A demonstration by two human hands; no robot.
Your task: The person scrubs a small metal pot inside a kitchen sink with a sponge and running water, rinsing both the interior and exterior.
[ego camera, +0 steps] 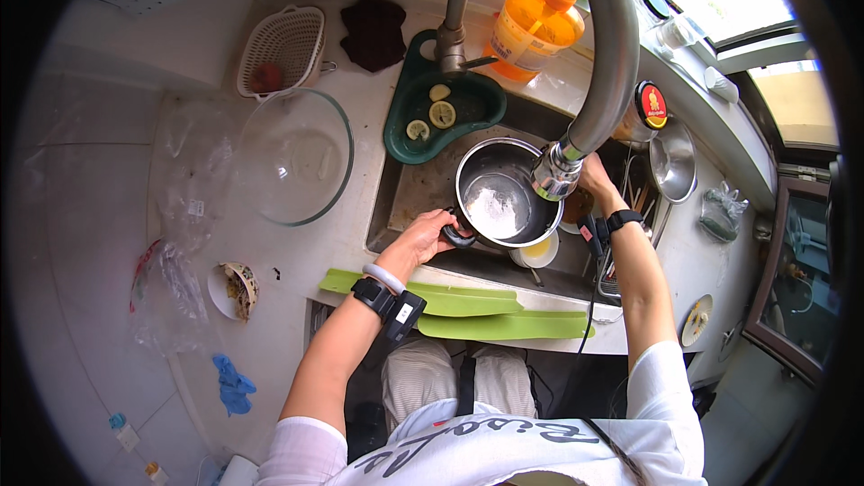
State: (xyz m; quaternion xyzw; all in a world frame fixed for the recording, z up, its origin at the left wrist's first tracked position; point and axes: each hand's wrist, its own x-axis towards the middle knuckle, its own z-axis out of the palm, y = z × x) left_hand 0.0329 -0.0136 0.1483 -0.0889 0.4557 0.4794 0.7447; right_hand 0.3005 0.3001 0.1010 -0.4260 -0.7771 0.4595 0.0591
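Observation:
A stainless steel pot (499, 219) is held over the sink basin (412, 189), its mouth facing up and a bright patch on its bottom. The fingers of my left hand (425, 236) are closed on its black handle (459, 237). My right hand (594, 175) is at the pot's far right, partly behind the faucet's spray head (557, 172); what its fingers do is hidden. Beneath that hand lies a dish with brown residue (578, 208). A small bowl with yellow liquid (540, 251) stands in the sink by the pot's near side.
A green corner strainer (398, 138) holds lemon slices (442, 115). The curved faucet neck (617, 47) arches over the sink. Left are a glass bowl (344, 169) and a white basket (283, 40). An orange soap bottle (526, 27) stands behind. Green splash guards (499, 325) line the front edge.

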